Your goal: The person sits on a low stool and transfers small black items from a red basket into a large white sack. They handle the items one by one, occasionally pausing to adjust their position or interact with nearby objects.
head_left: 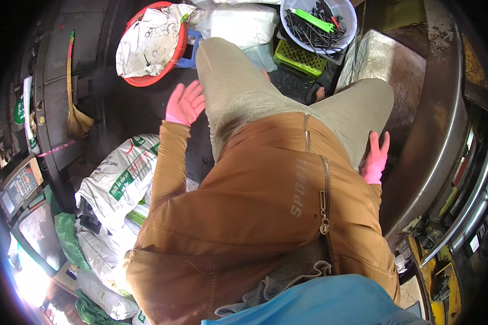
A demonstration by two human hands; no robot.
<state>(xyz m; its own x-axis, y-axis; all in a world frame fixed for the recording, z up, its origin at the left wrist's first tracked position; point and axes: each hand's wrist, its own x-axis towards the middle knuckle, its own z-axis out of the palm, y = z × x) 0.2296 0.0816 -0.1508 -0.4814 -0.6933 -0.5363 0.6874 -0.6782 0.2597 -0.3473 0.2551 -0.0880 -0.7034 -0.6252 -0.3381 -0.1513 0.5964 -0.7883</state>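
My left hand [186,103], in a pink glove, hangs in the air beside my left knee with its palm up and fingers spread, holding nothing. My right hand [375,157], also in pink, is at the outer side of my right thigh; its visible fingers are apart and nothing shows in them. Ahead of the left hand stands a red plastic basket [145,81] lined with a white sack [149,43]. At the far right, a white basket [352,27] holds thin black parts [309,35] and a bright green strip [312,20].
A green crate [298,59] supports the white basket. White bags [241,24] lie between the baskets. Printed sacks [122,173] are piled at my left, near a broom [78,119] and a scale [20,187]. A curved metal machine frame [439,135] bounds my right side.
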